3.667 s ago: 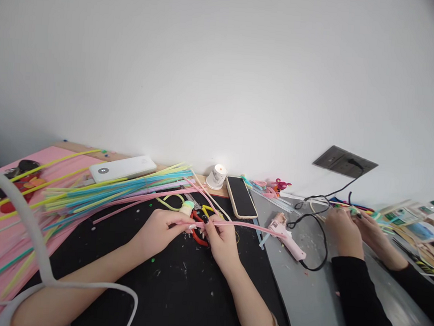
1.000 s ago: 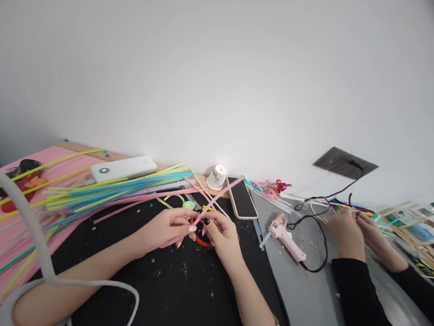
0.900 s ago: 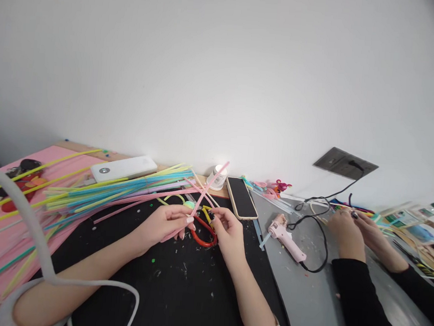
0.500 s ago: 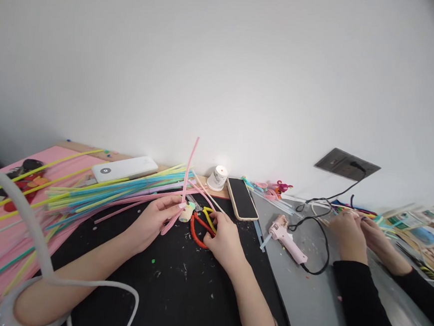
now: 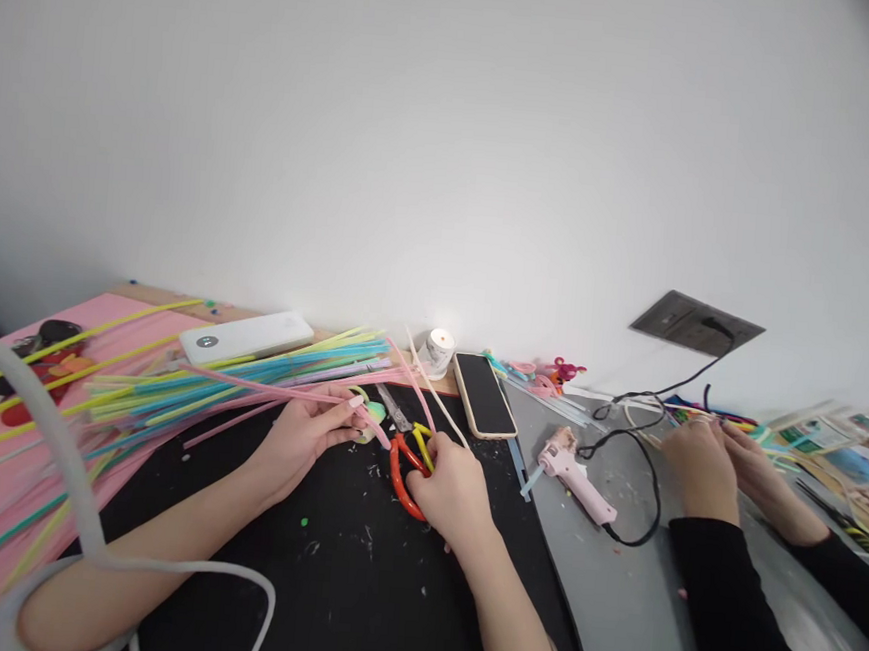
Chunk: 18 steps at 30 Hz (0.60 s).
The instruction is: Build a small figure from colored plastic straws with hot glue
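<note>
My left hand [image 5: 315, 426] pinches a fuzzy pink pipe cleaner [image 5: 375, 425] between thumb and fingers. One end points right toward the scissors, and a long stretch runs left over other stems. Just behind the fingertips is a small pale green and yellow piece [image 5: 374, 411], partly hidden. My right hand [image 5: 454, 483] is closed around the red and yellow handles of scissors [image 5: 402, 468], whose metal blades point up and away to the left. A pink stem and a cream stem [image 5: 436, 391] reach toward the right hand; whether it grips them, I cannot tell.
Coloured pipe cleaners [image 5: 249, 391] lie at left beside a white power bank [image 5: 249, 338]. Behind stand a paper cup [image 5: 437, 351] and a phone [image 5: 485, 395]. At right are a pink glue gun [image 5: 577, 477] with its cord and a co-worker's hands [image 5: 701, 467]. A white cable crosses my left forearm.
The pink pipe cleaner in my left hand stood upright and now lies over, its end pointing right toward the scissors. My right hand and the scissors have shifted slightly.
</note>
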Tool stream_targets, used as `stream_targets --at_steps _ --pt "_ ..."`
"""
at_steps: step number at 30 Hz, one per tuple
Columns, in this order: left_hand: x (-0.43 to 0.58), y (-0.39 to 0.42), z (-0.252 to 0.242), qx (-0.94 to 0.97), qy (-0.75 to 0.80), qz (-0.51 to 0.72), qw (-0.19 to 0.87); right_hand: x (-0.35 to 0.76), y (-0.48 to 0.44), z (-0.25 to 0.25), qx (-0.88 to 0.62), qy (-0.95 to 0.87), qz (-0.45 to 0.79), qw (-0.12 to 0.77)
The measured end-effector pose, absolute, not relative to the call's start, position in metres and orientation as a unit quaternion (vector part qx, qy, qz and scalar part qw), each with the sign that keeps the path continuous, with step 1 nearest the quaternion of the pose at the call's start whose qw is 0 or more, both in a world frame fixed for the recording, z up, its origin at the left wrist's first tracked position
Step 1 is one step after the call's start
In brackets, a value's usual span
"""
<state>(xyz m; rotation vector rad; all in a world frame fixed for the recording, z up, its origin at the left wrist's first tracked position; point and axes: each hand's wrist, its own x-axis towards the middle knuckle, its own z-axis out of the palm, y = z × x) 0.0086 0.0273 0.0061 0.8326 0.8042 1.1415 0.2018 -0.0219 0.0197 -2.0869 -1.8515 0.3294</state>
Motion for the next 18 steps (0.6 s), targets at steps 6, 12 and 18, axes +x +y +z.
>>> stream_targets --at_steps 6,12,18 --pt "0.006 0.029 0.004 0.351 0.35 0.527 0.69 0.203 -0.022 0.019 -0.739 -0.623 0.134 0.222" --pt "0.006 0.03 0.009 0.319 0.346 0.561 0.681 0.206 -0.024 0.033 -0.65 -0.59 0.381 0.29" --pt "0.006 0.032 0.013 0.304 0.378 0.574 0.66 0.212 -0.032 0.05 -0.578 -0.531 0.553 0.279"
